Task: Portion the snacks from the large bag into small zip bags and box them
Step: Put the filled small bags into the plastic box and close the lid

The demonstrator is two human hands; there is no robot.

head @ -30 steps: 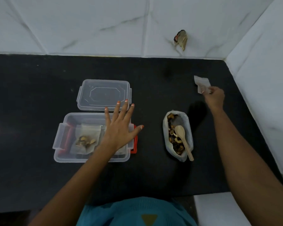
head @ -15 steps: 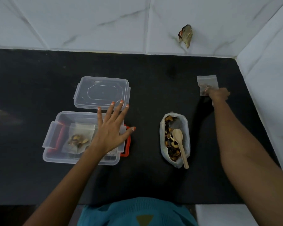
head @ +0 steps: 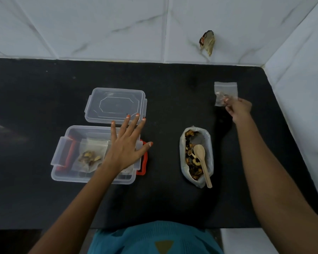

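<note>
The large bag (head: 188,167) of snacks lies open on the black counter (head: 44,98), right of centre, its rim rolled down around a dark mix of nuts and dried pieces. A wooden spoon (head: 202,162) rests in it, bowl on the snacks and handle sticking out over the near edge of the bag.

Beyond it, toward the far right corner of the counter, the right hand (head: 240,110) holds a small zip bag (head: 226,90) – the fingers (head: 228,100) are curled and pinch its lower edge, the zip strip pointing away from the person. The bag looks nearly empty. Whether it is lifted or lies flat on the counter cannot be told.

To the left of the large bag, well apart from it, stands the clear plastic box (head: 72,177), with red clips (head: 143,162) at its two short ends. Inside, in the left half, lies a filled zip bag (head: 89,158) with snacks showing through. The left hand (head: 127,145) is spread over the right half of the box – fingers straight and splayed, holding nothing, the fingertips reaching the near edge of the lid (head: 116,104). Whether the palm touches the box is unclear. The lid lies flat on the counter just behind the box.

A white marbled tile wall (head: 99,24) rises behind and to the right, with a small crumpled scrap (head: 207,42) stuck on it. A teal garment (head: 136,239) shows at the bottom edge.
</note>
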